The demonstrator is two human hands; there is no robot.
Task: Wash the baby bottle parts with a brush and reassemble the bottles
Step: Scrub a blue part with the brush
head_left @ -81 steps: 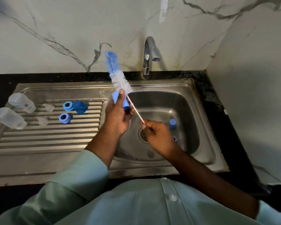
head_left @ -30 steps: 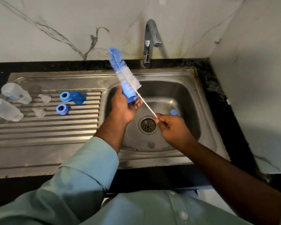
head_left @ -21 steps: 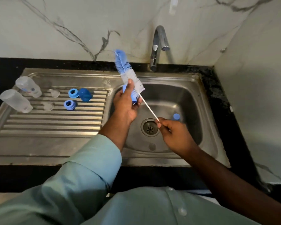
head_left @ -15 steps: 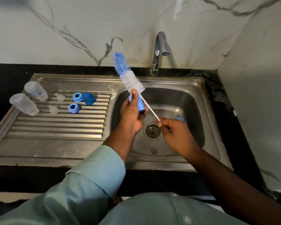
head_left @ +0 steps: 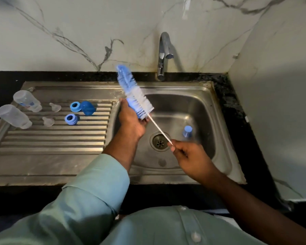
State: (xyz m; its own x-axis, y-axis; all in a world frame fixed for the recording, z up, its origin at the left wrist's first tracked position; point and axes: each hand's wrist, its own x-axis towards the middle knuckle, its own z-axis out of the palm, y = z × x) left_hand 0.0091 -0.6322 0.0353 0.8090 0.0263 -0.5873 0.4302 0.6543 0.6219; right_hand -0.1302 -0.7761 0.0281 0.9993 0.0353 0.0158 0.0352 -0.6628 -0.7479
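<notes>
Since 0.5 s ago the blue cap part has slid down the brush, from the thin stick up onto the fat bristles, & the left hand went up w/ it. The view shifted a bit too.

Big things first. The sink (head_left: 224,175) is steel, w/ a ribbed drain board on the left side. The tap (head_left: 163,55) is at the back, no water seen. On the board lie two clear bottles (head_left: 13,116), two blue rings (head_left: 75,106), a blue dome cap (head_left: 87,107) & two clear teats (head_left: 55,107), all apart from the hands. One more blue cap (head_left: 187,131) stands in the bowl near the drain.

The brush (head_left: 134,96) is long & thin. Its long line runs from low right to up left; the blue tip points up at the back wall.

The left hand (head_left: 131,121) is curled round a small blue part (head_left: 141,115) that sits on the bristles, over the bowl. Most of the part is hidden, so I can't tell which part it is.

The right hand (head_left: 191,156) pinches the end of the white stick w/ thumb & fingers, narrow grip.

I think the brush is light, the bristles soft & the stick a bit bendy. The plastic part is hard, light & prob. slippy if wet. Best to hold it round its sides, & the brush at the far stick end.
</notes>
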